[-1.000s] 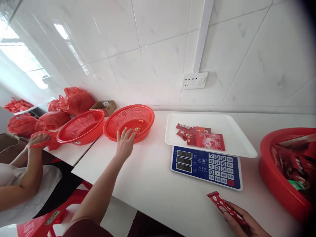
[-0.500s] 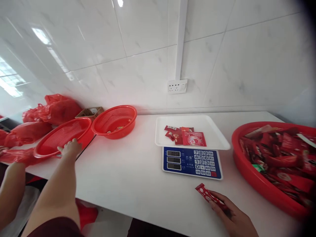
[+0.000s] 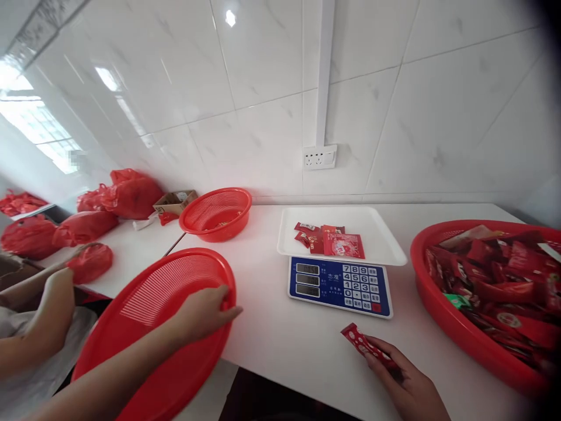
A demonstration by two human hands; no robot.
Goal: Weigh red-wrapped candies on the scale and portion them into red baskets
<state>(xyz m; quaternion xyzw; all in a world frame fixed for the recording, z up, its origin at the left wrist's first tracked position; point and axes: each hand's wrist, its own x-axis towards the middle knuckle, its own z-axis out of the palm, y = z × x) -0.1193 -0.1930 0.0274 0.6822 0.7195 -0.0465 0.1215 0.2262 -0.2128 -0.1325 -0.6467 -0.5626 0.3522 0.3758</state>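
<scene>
Fingers of the right hand [image 3: 405, 380] pinch a red, pale-spotted packet [image 3: 362, 343] just above the white table [image 3: 280, 345], while those of the left hand [image 3: 201, 316] are curled over the rim of a tilted red basket [image 3: 193, 272] (thumb poking out past it). Right of the right-hand fingers sits a red tub [image 3: 456, 339] heaped with packets. Just beyond those fingers is a blue scale [image 3: 324, 292], its white tray [image 3: 372, 234] bearing several red packets [image 3: 344, 245]. Farther past the left-hand fingers stands a smaller red basket [image 3: 214, 211], then, farther left, red bags [image 3: 135, 196] by the wall.
</scene>
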